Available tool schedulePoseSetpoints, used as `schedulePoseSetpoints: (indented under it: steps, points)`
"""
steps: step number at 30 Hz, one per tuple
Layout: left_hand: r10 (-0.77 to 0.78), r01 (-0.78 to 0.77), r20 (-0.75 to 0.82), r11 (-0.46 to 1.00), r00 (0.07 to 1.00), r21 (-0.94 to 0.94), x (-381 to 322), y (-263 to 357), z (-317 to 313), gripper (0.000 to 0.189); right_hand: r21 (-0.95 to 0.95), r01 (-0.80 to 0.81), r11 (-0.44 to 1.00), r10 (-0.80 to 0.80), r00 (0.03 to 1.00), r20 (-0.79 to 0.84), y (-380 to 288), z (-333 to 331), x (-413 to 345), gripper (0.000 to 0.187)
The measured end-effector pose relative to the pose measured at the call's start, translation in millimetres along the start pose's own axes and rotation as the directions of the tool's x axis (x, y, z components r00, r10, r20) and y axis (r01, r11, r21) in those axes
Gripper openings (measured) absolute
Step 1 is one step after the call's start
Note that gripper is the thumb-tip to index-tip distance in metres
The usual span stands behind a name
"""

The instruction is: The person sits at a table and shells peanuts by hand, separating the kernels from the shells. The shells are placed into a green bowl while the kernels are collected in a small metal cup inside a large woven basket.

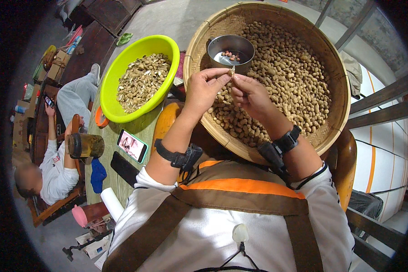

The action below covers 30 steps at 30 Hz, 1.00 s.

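Between the fingertips of both hands is a peanut shell (231, 71), held just below a metal pot. My left hand (206, 85) pinches it from the left, and my right hand (251, 93) grips it from the right with curled fingers. The metal pot (231, 51) holds several shelled peanuts (232, 55) and stands inside a large round woven bamboo basket (340, 136). Unshelled peanuts (289, 71) fill much of that basket, partly hidden by my hands. To the left, a lime-green plastic basin (139, 117) contains a heap of broken peanut shells (141, 81).
A phone with a lit screen (132, 146), a dark phone-shaped object (124, 168), a blue cloth (98, 175) and a lidded jar of liquid (85, 145) are on the table (114, 127) at left. Beyond it, another person (59, 166) sits holding a phone.
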<state>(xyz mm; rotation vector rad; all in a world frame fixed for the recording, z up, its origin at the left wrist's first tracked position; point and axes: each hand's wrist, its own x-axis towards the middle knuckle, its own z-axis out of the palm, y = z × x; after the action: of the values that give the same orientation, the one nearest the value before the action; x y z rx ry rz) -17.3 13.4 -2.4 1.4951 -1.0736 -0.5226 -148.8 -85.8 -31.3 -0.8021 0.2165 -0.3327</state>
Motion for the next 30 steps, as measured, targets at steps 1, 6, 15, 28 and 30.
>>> schedulePoseSetpoints:
  steps: [1, 6, 15, 28, 30]
  points:
    - [0.071, -0.068, -0.023, 0.994, 0.997, 0.082, -1, 3, 0, 0.019, 0.049, -0.017, 0.999, 0.016, 1.000, 0.008, 0, 1, 0, 0.021]
    - [0.420, -0.380, 0.022, 0.795, 0.907, 0.473, -4, 16, 2, 0.016, 0.066, -0.018, 0.998, 0.018, 1.000, 0.001, -1, 3, -2, 0.027]
    - [0.573, -0.428, 0.085, 0.497, 0.815, 0.755, -1, 29, -20, 0.013, -0.027, 0.026, 0.999, -0.028, 0.995, -0.092, -2, 0, -1, 0.026]
    - [0.487, -0.186, -0.039, 0.405, 0.872, 0.895, 19, 15, -93, 0.022, 0.285, 0.251, 0.925, -0.131, 0.915, -0.382, -21, -32, 3, 0.035]
    - [0.423, -0.315, 0.079, 0.526, 0.903, 0.790, 16, 10, -66, 0.019, 0.306, 0.260, 0.916, -0.149, 0.928, -0.341, -22, -37, 3, 0.038]
